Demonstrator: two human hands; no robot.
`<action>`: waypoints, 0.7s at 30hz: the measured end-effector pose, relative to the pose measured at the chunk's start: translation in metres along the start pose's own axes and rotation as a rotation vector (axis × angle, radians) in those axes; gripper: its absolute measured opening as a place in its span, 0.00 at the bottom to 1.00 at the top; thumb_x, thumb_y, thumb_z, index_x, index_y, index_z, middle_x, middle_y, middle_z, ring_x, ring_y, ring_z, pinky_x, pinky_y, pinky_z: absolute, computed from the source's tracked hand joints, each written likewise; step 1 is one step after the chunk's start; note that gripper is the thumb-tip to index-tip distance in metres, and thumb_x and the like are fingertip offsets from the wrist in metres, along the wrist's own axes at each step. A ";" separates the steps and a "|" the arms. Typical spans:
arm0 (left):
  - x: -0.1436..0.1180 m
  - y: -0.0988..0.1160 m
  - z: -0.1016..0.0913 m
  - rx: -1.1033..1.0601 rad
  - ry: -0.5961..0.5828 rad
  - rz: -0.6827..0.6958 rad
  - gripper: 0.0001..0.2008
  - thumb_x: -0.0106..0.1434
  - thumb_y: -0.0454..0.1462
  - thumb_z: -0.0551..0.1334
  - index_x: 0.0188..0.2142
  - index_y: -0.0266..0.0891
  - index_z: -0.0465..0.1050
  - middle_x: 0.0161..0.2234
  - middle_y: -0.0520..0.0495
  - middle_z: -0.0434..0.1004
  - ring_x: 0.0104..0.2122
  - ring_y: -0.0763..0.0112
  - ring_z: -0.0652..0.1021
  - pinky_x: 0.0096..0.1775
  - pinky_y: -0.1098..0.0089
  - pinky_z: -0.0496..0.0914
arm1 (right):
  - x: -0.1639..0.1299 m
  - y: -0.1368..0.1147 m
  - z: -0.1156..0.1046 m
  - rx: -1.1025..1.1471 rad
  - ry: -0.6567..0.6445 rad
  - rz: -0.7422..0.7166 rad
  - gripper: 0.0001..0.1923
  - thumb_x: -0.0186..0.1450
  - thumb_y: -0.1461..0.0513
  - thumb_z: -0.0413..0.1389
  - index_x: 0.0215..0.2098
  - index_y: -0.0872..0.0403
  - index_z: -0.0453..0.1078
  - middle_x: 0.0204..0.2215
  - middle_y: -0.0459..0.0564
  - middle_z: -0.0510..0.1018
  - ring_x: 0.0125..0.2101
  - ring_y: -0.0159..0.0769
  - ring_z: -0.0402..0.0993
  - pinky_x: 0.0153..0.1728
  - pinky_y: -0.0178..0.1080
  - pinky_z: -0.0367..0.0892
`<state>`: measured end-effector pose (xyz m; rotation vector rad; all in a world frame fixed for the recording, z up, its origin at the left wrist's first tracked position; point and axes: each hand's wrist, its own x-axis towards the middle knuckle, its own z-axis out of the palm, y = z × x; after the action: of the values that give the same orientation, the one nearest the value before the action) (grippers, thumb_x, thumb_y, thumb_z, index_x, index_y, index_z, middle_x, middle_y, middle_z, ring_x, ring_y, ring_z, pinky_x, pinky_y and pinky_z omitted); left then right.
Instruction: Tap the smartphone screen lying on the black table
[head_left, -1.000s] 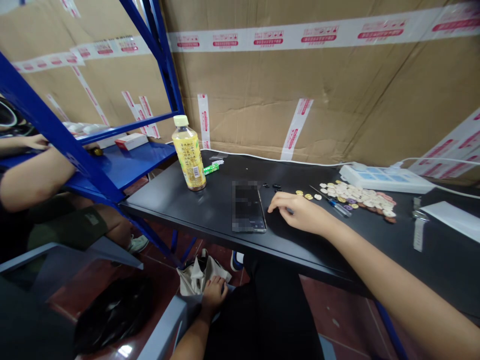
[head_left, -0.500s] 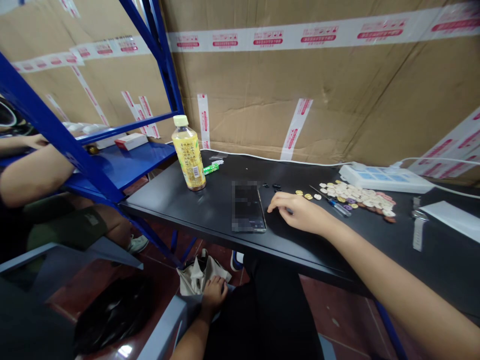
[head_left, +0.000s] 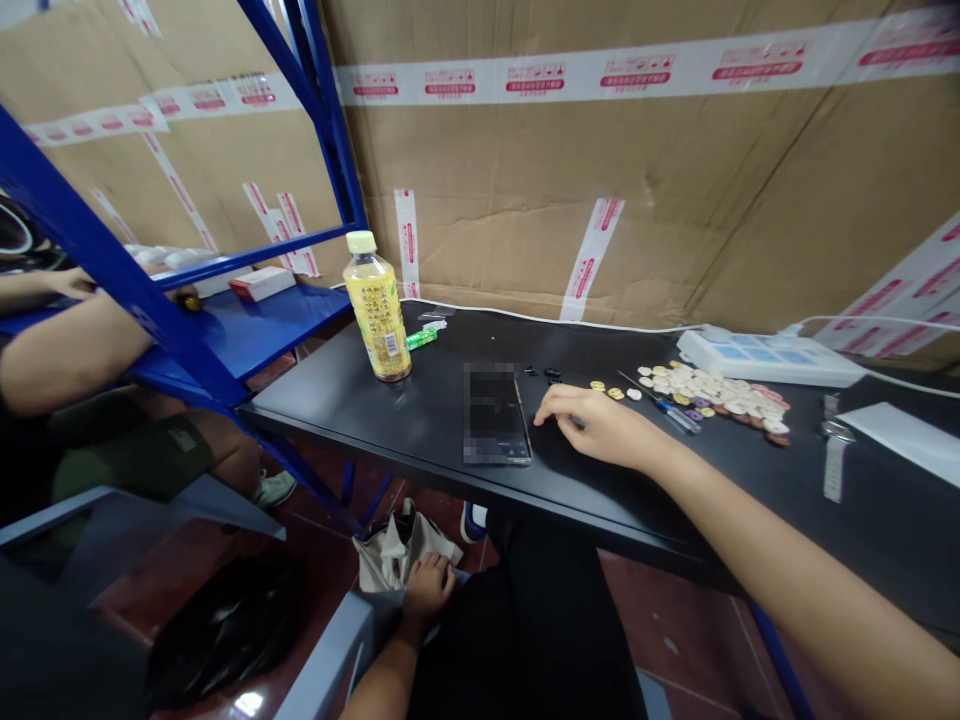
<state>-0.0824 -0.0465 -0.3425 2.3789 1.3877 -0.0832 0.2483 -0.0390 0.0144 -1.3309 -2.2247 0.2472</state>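
Resting palm-down on a black desk (head_left: pixel 420 420), the person's right hand (head_left: pixel 596 425) lies just right of a phone (head_left: pixel 495 415) w/ a blurred screen; fingers loosely curled, nothing visibly gripped, though whatever may sit under the palm is hidden. Fingertips point toward the phone's right edge, close to it but whether touching can't be told. The left hand (head_left: pixel 426 588) is down below desk level, near side, laid on a pale cloth bag (head_left: pixel 394 555) beside the person's dark-clothed lap; fingers partly spread over the fabric, no clear clasp.

Right of the working hand, a heap of small round discs (head_left: pixel 712 395), cream, yellow, purple and pink, spreads across the desk, w/ a slim screwdriver (head_left: pixel 664 402) at its near-left edge. Beyond the heap sits a white power strip (head_left: pixel 769 358); at far right a watch (head_left: pixel 834 440) lies flat by a white sheet. A yellow drink bottle (head_left: pixel 377 308) stands upright far left, a green tube just behind it. Another person's arm (head_left: pixel 67 350) rests at a blue shelf (head_left: pixel 247 330) to the left.

Judgement: a pause btwn steps, hand parked next to the phone and the small black bits just beyond it. Any pick-up of those bits or discs would call for a fine fingertip pinch; they're tiny and lie flat.
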 end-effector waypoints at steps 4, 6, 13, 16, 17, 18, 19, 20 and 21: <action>0.001 0.000 0.001 -0.001 -0.001 -0.004 0.17 0.67 0.39 0.46 0.40 0.44 0.73 0.44 0.45 0.76 0.48 0.60 0.73 0.51 0.61 0.62 | 0.000 0.000 0.000 -0.006 0.000 0.001 0.21 0.58 0.77 0.45 0.38 0.52 0.74 0.37 0.49 0.75 0.37 0.33 0.74 0.41 0.37 0.68; 0.001 -0.001 0.003 -0.001 -0.003 -0.005 0.17 0.67 0.39 0.46 0.40 0.44 0.73 0.44 0.45 0.76 0.48 0.60 0.72 0.50 0.61 0.62 | 0.000 0.000 0.000 -0.006 0.005 -0.003 0.21 0.58 0.76 0.45 0.38 0.52 0.74 0.37 0.49 0.76 0.36 0.34 0.74 0.41 0.37 0.68; 0.001 -0.002 0.006 -0.002 0.003 -0.006 0.17 0.67 0.39 0.45 0.40 0.45 0.73 0.43 0.46 0.76 0.48 0.60 0.72 0.51 0.62 0.61 | 0.000 0.000 0.000 -0.006 0.000 0.001 0.21 0.58 0.76 0.45 0.38 0.52 0.74 0.37 0.49 0.75 0.37 0.34 0.74 0.41 0.37 0.68; 0.002 -0.003 0.006 -0.001 0.003 -0.003 0.17 0.67 0.39 0.45 0.40 0.44 0.73 0.44 0.46 0.76 0.48 0.60 0.72 0.52 0.62 0.61 | 0.000 0.000 0.000 -0.005 0.001 0.003 0.21 0.58 0.76 0.45 0.38 0.52 0.74 0.37 0.49 0.75 0.37 0.34 0.74 0.42 0.36 0.68; 0.002 -0.003 0.005 0.000 0.001 -0.001 0.17 0.67 0.39 0.45 0.40 0.44 0.73 0.44 0.46 0.76 0.48 0.60 0.72 0.51 0.62 0.61 | 0.000 0.000 0.000 -0.005 0.003 0.003 0.21 0.58 0.76 0.45 0.38 0.52 0.74 0.37 0.49 0.75 0.37 0.34 0.74 0.42 0.36 0.68; 0.002 -0.002 0.005 0.001 -0.001 0.000 0.17 0.67 0.39 0.45 0.40 0.43 0.73 0.43 0.46 0.76 0.48 0.60 0.72 0.51 0.62 0.61 | 0.000 -0.001 0.000 -0.004 0.004 0.003 0.21 0.58 0.76 0.45 0.38 0.53 0.74 0.37 0.49 0.75 0.37 0.34 0.74 0.42 0.37 0.68; 0.002 -0.002 0.005 0.002 -0.003 0.001 0.17 0.67 0.39 0.45 0.40 0.43 0.73 0.43 0.45 0.76 0.48 0.60 0.72 0.51 0.62 0.61 | 0.000 -0.001 0.000 -0.003 0.003 0.003 0.21 0.58 0.76 0.45 0.38 0.53 0.74 0.37 0.49 0.75 0.37 0.34 0.74 0.42 0.37 0.68; 0.002 -0.002 0.004 0.003 -0.003 0.002 0.17 0.67 0.39 0.45 0.40 0.43 0.73 0.43 0.45 0.76 0.48 0.60 0.72 0.51 0.62 0.61 | 0.000 -0.001 0.000 -0.003 0.002 0.003 0.21 0.58 0.76 0.45 0.38 0.52 0.74 0.37 0.49 0.75 0.37 0.34 0.74 0.42 0.37 0.68; 0.002 -0.002 0.004 0.003 -0.003 0.001 0.17 0.67 0.39 0.45 0.40 0.43 0.73 0.43 0.45 0.76 0.48 0.60 0.72 0.51 0.62 0.61 | 0.000 -0.001 0.000 -0.003 0.000 0.003 0.21 0.58 0.76 0.45 0.38 0.52 0.74 0.37 0.49 0.75 0.37 0.34 0.74 0.42 0.37 0.68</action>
<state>-0.0826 -0.0454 -0.3472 2.3813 1.3858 -0.0880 0.2482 -0.0395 0.0150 -1.3357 -2.2243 0.2453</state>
